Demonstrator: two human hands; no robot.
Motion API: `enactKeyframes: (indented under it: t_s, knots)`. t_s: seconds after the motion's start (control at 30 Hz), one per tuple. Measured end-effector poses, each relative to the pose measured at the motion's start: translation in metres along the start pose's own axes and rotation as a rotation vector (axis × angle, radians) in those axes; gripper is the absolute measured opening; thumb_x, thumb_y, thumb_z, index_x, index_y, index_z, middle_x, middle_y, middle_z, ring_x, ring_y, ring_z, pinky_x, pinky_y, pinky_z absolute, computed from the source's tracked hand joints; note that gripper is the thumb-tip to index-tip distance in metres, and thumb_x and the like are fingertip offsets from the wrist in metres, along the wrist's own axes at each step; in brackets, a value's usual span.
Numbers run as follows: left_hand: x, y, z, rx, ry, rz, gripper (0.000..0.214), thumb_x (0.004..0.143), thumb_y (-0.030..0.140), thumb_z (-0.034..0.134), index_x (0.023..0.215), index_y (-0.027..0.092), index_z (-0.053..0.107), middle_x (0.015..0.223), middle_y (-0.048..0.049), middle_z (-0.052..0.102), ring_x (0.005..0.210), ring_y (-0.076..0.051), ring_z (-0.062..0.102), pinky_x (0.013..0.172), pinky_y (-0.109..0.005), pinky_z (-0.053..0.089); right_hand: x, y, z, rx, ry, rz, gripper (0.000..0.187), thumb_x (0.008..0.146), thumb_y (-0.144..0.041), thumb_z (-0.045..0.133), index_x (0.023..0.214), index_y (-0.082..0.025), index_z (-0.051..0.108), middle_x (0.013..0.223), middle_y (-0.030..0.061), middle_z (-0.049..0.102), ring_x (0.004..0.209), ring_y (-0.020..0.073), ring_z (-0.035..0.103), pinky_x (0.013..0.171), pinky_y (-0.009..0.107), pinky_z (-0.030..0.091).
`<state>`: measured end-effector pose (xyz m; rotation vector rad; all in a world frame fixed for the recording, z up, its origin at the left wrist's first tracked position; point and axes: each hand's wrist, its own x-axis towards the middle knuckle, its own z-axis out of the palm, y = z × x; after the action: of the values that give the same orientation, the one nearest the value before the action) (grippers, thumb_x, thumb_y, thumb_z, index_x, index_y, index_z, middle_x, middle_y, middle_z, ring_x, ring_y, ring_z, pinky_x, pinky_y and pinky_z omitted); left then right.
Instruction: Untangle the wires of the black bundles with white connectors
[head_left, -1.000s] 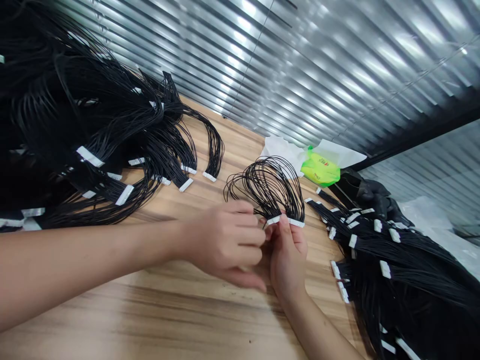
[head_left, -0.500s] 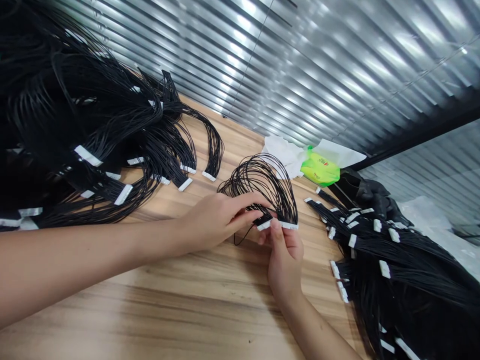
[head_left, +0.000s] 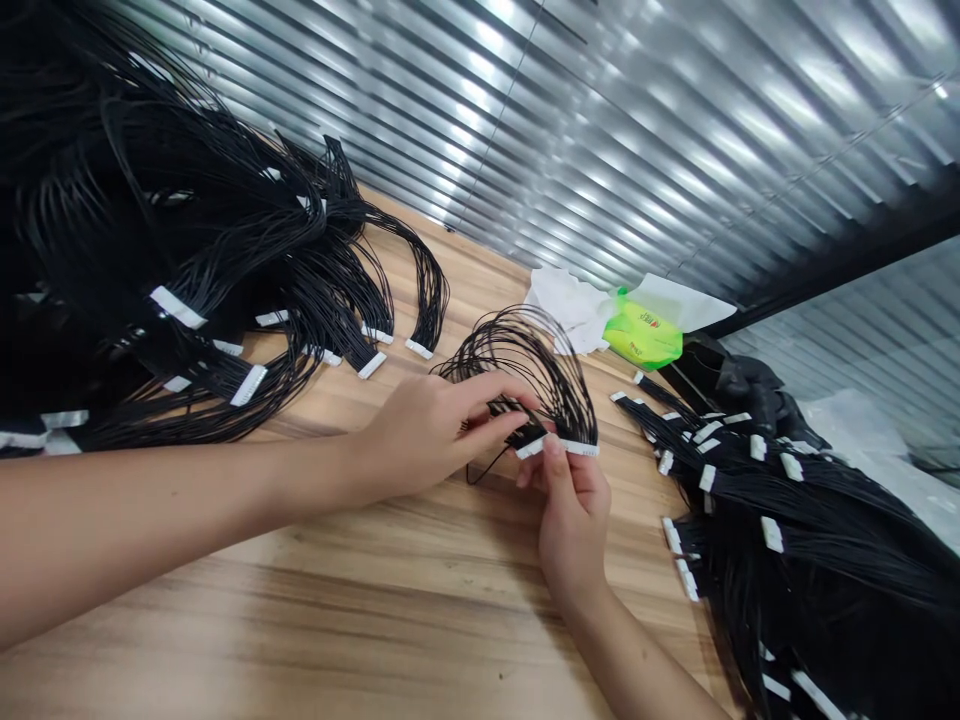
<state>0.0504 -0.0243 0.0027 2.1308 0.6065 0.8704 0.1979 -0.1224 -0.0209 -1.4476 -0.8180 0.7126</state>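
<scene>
A black wire harness (head_left: 566,370) loops up from the table between my hands, its two white connectors (head_left: 581,449) held side by side at the front. My right hand (head_left: 570,500) pinches the connectors, thumb on top where they meet. From the left, my left hand (head_left: 457,425) closes thumb and fingers around the black wires just behind the left connector. A single loose wire (head_left: 487,470) curves out below that hand. The fingertips of the left hand are partly hidden among the wires.
A large heap of black wire harnesses (head_left: 247,240) with white connectors lies at left, another pile (head_left: 825,530) at right. A green packet (head_left: 643,335) and white paper (head_left: 566,300) lie at the back of the wooden table (head_left: 360,620), before a corrugated metal wall (head_left: 480,130).
My left hand has shifted very slightly at the wires. My right hand keeps its pinch on the connectors, and the harness stays in about the same place.
</scene>
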Motion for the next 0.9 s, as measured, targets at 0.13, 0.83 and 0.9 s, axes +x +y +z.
enactKeyframes:
  t_s: [0.13,0.83,0.9]
  knots:
    - [-0.004,0.003,-0.003,-0.008,-0.023,0.457,0.017,0.091,0.02,0.048,0.1,0.023,0.063,0.064,0.0048,0.065,0.053,-0.007,0.056,0.055,-0.022,0.04,0.006,0.003,-0.001,0.142,0.117,0.072,0.029,0.083,-0.046,0.062,0.072,-0.02,0.055,0.056,-0.0055,0.051,0.052,0.0104,0.044,0.053,0.024,0.037]
    - [-0.003,0.006,0.006,-0.149,-0.25,-0.178,0.039,0.1,0.03,0.031,0.138,0.03,0.04,0.064,0.0067,0.063,0.062,-0.009,0.062,0.062,-0.018,0.043,0.0,-0.003,0.001,-0.033,0.02,-0.023,0.031,0.083,-0.047,0.061,0.069,-0.019,0.056,0.055,-0.0036,0.051,0.053,0.0125,0.048,0.055,0.027,0.042]
    - [-0.002,0.006,0.004,-0.114,-0.224,-0.172,0.037,0.1,0.031,0.031,0.134,0.03,0.045,0.061,0.0072,0.063,0.059,-0.009,0.061,0.059,-0.017,0.041,-0.002,-0.004,0.001,-0.072,0.003,-0.058,0.03,0.084,-0.046,0.06,0.07,-0.019,0.057,0.055,-0.0033,0.052,0.053,0.013,0.048,0.054,0.027,0.042]
